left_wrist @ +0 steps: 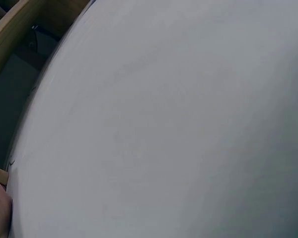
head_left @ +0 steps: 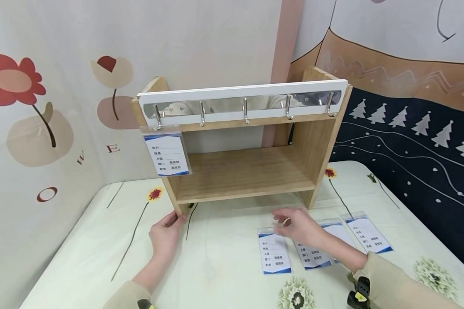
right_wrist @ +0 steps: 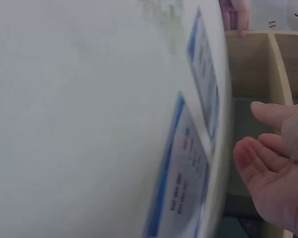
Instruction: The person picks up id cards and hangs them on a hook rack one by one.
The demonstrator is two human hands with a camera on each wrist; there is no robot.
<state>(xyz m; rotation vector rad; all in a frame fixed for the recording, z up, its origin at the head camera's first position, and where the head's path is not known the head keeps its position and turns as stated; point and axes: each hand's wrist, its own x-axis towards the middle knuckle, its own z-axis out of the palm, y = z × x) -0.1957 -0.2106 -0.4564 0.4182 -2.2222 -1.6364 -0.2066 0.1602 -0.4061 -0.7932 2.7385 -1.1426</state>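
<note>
Your left hand [head_left: 165, 234] rests on the desk [head_left: 216, 274] at the front left foot of the wooden shelf [head_left: 243, 171], its fingertips touching that foot; the fingers look fairly straight, and the grip closes around nothing. The left wrist view shows little more than the pale cloth and a strip of wood at its edge.

Your right hand [head_left: 297, 225] hovers low over the row of badges lying in front of the shelf, toward the desk's right half. Its fingers are loosely bent and apart, with nothing pinched between them, as the right wrist view also shows [right_wrist: 275, 173]. The fingertips sit just above the top edge of the leftmost badge [head_left: 275, 253]. The middle badge [head_left: 311, 255] is partly covered by your wrist, and the rightmost badge [head_left: 367, 234] lies clear beside it, nearer the desk's right edge.

The shelf stands toward the back of the desk, its white top rail carrying a metal hook strip [head_left: 243, 105] with five hooks. One more badge, the hanging badge [head_left: 167, 152], hangs from the leftmost hook, down over the shelf's left side panel.
</note>
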